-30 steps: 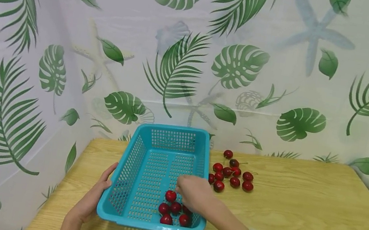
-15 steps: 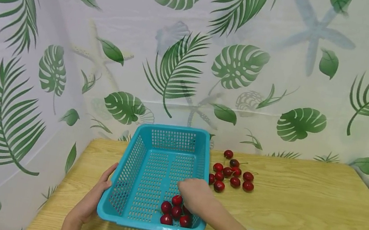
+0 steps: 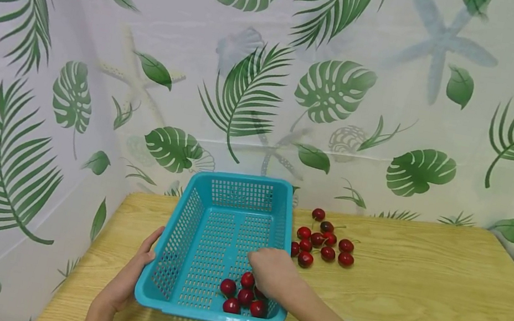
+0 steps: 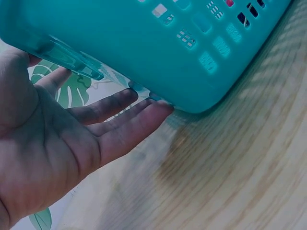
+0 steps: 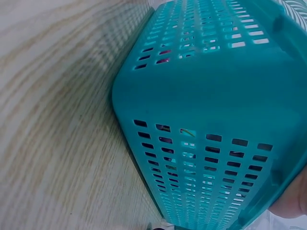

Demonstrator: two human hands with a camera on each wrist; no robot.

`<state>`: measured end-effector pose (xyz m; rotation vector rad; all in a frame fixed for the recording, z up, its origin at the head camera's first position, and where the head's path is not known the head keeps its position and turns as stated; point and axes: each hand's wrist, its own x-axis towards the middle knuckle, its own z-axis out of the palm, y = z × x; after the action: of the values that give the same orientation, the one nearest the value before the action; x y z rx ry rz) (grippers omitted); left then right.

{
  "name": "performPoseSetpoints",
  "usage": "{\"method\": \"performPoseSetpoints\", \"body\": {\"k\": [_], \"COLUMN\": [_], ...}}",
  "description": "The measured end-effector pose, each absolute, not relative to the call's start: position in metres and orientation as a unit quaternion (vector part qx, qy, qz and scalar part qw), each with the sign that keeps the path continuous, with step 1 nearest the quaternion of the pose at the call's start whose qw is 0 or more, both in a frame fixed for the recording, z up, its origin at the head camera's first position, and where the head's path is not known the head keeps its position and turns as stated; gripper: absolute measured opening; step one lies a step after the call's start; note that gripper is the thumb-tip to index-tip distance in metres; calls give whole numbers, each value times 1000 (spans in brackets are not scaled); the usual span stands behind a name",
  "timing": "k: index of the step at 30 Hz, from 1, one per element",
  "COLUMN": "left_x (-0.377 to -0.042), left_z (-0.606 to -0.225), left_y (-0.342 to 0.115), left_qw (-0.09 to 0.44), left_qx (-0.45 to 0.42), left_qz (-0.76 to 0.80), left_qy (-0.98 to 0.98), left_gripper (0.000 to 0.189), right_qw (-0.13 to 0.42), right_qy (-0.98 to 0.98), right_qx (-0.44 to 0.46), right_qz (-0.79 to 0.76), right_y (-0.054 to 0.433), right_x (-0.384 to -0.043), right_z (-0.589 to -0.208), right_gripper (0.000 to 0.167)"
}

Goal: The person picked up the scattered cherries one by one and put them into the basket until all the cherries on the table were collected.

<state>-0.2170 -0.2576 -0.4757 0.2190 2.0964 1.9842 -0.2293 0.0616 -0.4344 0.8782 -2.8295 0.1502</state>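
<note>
A turquoise perforated basket [image 3: 219, 317] stands on the table with several red cherries [image 3: 245, 297] in its near right corner. My left hand [image 3: 129, 278] lies along the basket's left side; in the left wrist view its fairly straight fingers [image 4: 129, 127] touch the outside below the rim. My right hand [image 3: 274, 275] reaches over the right rim into the basket, back of the hand up and fingers bent down, right beside the cherries. Its fingertips are hidden, so I cannot tell whether it holds a cherry. The right wrist view shows mostly the basket's outer wall [image 5: 201, 91].
Several more cherries [image 3: 328, 254], some with stems, lie in a loose group on the wooden table [image 3: 417, 298] just right of the basket. A leaf-patterned cloth [image 3: 267, 95] hangs behind and left of the table.
The right hand has dipped slightly within the basket. One cherry has shifted right toward it, and another has rolled a little left. The left hand and basket stay in place.
</note>
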Motion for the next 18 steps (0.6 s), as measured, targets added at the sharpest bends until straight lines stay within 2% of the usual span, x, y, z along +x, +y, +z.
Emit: {"method": "performPoseSetpoints", "body": {"k": [13,18], "left_x": [-217,-220], "left_z": [-479,-480], "left_y": [-264,-263], "left_qw": [130,134], "left_qx": [81,82], "left_qz": [682,680], "left_qy": [715,716], "left_gripper": [58,57], "right_qw": [58,52], "right_qy": [-953,-956], "right_qx": [272,263], "right_qz": [118,118], "right_y": [59,61], "right_x": [-230,-230], "right_z": [-433,-433], "right_gripper": [11,21]}}
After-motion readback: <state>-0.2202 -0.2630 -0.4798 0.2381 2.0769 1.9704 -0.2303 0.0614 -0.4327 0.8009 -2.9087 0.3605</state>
